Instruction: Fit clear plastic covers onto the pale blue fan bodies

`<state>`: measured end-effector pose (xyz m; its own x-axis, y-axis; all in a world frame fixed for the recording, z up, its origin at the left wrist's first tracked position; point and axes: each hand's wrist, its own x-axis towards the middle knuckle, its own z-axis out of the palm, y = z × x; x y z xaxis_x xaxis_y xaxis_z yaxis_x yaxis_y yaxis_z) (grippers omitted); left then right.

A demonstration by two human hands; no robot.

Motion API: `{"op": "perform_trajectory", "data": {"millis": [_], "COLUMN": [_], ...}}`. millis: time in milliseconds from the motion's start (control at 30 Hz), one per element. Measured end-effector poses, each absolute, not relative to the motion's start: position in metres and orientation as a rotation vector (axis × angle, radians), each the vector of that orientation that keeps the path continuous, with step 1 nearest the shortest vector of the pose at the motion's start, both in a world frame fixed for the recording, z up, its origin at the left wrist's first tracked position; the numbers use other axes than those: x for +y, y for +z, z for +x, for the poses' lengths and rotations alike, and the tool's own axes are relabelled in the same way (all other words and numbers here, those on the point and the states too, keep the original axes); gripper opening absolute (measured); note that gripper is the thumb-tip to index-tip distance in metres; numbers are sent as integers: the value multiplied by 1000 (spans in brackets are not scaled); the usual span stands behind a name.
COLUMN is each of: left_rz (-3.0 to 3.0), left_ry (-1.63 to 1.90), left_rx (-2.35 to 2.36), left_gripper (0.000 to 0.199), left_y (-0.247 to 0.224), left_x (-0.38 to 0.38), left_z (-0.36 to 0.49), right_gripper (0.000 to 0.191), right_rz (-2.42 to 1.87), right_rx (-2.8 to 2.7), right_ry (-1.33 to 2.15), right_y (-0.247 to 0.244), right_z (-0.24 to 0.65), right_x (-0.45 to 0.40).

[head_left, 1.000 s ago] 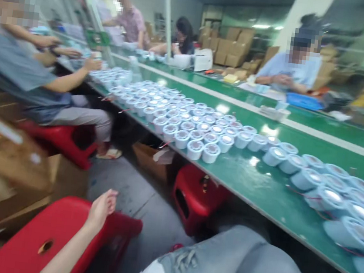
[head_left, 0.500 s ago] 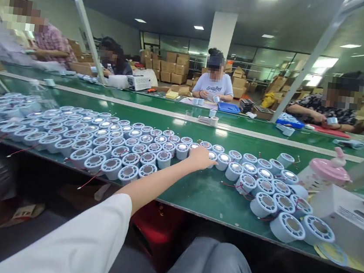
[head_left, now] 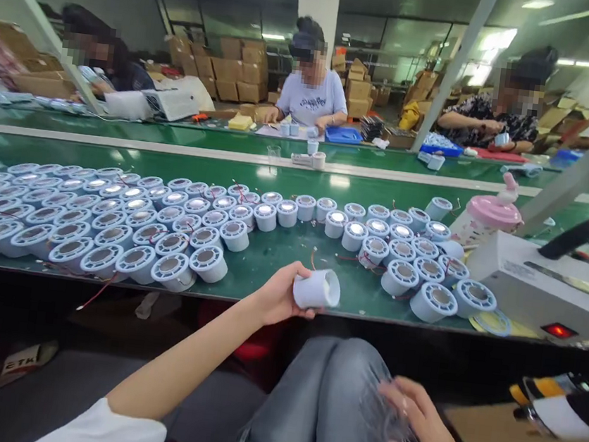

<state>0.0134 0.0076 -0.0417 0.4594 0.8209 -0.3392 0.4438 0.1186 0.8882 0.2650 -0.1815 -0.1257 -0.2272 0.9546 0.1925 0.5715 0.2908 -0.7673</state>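
Observation:
My left hand (head_left: 286,297) is closed round a pale blue plastic motor housing (head_left: 313,290) at the bench's near edge. The housing lies tipped on its side, its open end towards the right, and a thin wire shows above it. Low on the right, beside my knee, my right hand (head_left: 423,427) has its fingers curled about a see-through, greyish tangle (head_left: 391,420) that is smeared by motion; its kind cannot be made out. Rows of similar round housings (head_left: 208,261) with wire leads stand upright to the left, and another group (head_left: 399,275) is on the right.
A white box-shaped device (head_left: 536,288) with a lit red switch stands at right, near a pink-lidded cup (head_left: 489,215). A tool with a yellow band (head_left: 546,388) juts in below it. Several people work across the green bench (head_left: 194,167); a metal post (head_left: 455,69) rises at its far side.
My left hand has come back from the far row to the near edge, now with a housing in it. My right hand has come into view. The view has turned right and down.

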Motion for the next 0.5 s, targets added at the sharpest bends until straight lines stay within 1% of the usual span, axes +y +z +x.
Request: {"op": "perform_trajectory", "data": {"millis": [67,100,167,233,300,400,433,500], "left_rz": [1406,1364,1312,1388,1596,1930,2004,2107], "left_ry": [220,144,22,-74,-112,-45,-12,54], "left_rx": [1005,939,832,747,669,583,590,645], "left_gripper": [54,54,45,33,26,23,23,22], "left_y": [-53,-57,-61,-60,-57,-53,-53,-56], "left_x": [-18,-28,-41,-48,-52,-57,-59,-64], "left_z": [23,28,38,46,51,56,57,59], "right_gripper": [49,51,50,48,47,47,44,30], "right_rz": [-1331,-1331,-1390,-1475,-1537,-1660,-1711,-1776], "right_rx": [-2068,-2115,-2191,-2251,-2290,-2235,-2201,-2158], "right_ry": [462,324,106,-11,-17,36,48,98], "right_y": [-107,-99,-86,-79,-77,-80,-81,-83], "right_z": [253,246,237,233,233,236,237,240], "right_x": [-172,-167,-160,-157,-160,-168,-170,-173]}}
